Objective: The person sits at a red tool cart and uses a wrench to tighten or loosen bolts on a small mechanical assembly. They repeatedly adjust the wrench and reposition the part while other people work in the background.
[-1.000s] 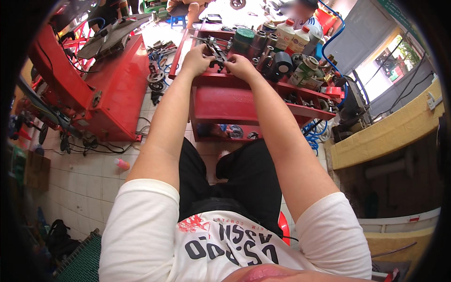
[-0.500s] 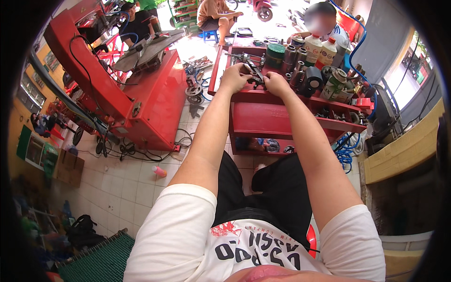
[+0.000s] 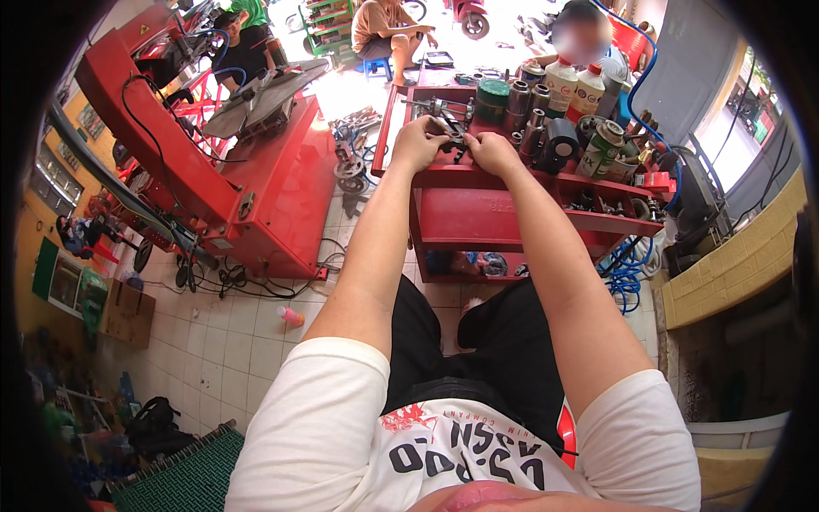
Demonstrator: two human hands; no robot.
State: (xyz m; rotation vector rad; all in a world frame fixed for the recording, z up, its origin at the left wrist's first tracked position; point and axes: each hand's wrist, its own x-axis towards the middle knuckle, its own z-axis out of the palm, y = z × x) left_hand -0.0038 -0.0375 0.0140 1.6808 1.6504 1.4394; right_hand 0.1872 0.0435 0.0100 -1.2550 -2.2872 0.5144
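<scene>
Over the near left corner of a red tool cart (image 3: 465,209), my two hands come together on a small dark metal part (image 3: 454,147). My left hand (image 3: 416,143) is closed, thumb and fingers pinching the part's left side. From the other side my right hand (image 3: 492,155) grips it, thumb forward and fingers curled, mostly hidden. The part's exact kind is too small to make out. Just beyond it on the cart lies a metal rod-like tool (image 3: 433,107). A green round tub (image 3: 492,101) and several metal sockets (image 3: 517,99) stand to the right.
Plastic bottles (image 3: 587,92) and a green-and-white spray can (image 3: 602,143) crowd the cart's right side. A blue hose (image 3: 655,64) hangs there. At left stands a red tyre-changing machine (image 3: 273,188). A pink bottle (image 3: 291,317) is on the tiled floor. Another person (image 3: 589,38) is behind the cart.
Both hands have shifted slightly left, still holding the dark part. The view has tilted a little. The seated person at the back has moved their arms.
</scene>
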